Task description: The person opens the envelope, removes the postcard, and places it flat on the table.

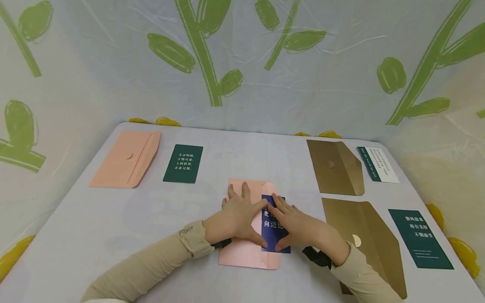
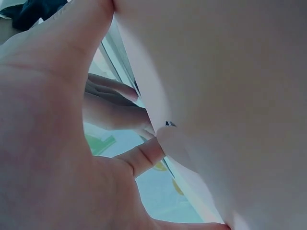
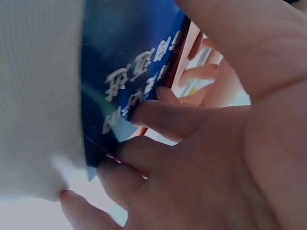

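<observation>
In the head view a pink envelope (image 1: 244, 257) lies at the front middle, its flap side turned right. A dark blue card (image 1: 273, 240) with white lettering overlaps its right part; the lettering is cut off along the card's left edge, at the envelope's mouth. My left hand (image 1: 238, 216) rests on the envelope with spread fingers, thumb and index fingertips beside the card's left edge. My right hand (image 1: 297, 225) lies over the card's right side, fingertips by its top edge and thumb near the bottom. The right wrist view shows several fingertips against the card (image 3: 129, 57).
Another pink envelope (image 1: 121, 164) and a green card (image 1: 183, 164) lie at the back left. On the right are two gold envelopes (image 1: 329, 176), a white-and-green card (image 1: 382, 166) and a green card (image 1: 420, 240). The right forearm crosses the nearer gold envelope (image 1: 379, 248).
</observation>
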`<state>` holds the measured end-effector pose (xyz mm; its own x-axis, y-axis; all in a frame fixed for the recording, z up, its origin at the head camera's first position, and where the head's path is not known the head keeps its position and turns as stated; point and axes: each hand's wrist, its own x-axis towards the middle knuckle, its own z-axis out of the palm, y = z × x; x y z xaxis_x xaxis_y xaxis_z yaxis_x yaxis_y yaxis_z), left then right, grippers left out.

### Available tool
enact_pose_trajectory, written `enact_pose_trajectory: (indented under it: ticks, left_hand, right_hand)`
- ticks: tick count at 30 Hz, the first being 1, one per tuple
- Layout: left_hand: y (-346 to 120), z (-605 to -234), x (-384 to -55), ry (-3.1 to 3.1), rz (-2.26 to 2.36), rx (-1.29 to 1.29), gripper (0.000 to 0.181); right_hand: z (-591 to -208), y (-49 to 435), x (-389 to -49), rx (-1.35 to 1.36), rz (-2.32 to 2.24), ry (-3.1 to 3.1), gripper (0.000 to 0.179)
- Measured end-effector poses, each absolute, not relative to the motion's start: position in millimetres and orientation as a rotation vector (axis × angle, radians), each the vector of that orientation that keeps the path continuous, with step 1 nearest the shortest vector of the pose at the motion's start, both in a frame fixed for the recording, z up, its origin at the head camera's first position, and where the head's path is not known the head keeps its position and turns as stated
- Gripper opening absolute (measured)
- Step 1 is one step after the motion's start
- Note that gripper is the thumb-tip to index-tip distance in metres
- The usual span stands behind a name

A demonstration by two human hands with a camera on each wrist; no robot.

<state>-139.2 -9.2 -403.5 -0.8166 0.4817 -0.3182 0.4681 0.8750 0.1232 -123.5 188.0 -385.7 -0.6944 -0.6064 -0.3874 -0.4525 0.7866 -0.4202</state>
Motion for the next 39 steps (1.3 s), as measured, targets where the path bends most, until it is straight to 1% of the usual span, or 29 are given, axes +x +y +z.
enact_pose_trajectory:
  ticks: [11, 19, 23, 29, 32, 39]
  left_hand:
    - [-8.5, -401.2, -139.0, 2.715, 0.018, 0.727, 0.113]
    - [-9.6, -401.3, -137.2, 2.711, 0.056, 0.711, 0.115]
    - [-9.6, -401.4, -138.6, 2.709, 0.041, 0.705, 0.115]
    - [-9.4, -400.2, -140.1, 2.701, 0.026, 0.732, 0.112]
    - [-9.7, -399.7, -139.7, 2.693, 0.016, 0.731, 0.113]
    - [-8.7, -397.8, -142.5, 2.708, -0.152, 0.748, 0.126]
  right_hand:
    - [-377.3, 192.3, -123.7, -0.651, -0.299, 2.462, 0.105]
    - [-382.7, 187.7, -121.9, -0.639, -0.356, 2.462, 0.117]
    - [-383.6, 186.8, -122.8, -0.639, -0.319, 2.478, 0.114]
    - [-380.6, 190.4, -123.8, -0.570, -0.240, 2.494, 0.114]
    - [-380.1, 191.5, -123.5, -0.554, -0.237, 2.490, 0.114]
    - [-381.3, 191.9, -123.8, -0.547, -0.228, 2.491, 0.114]
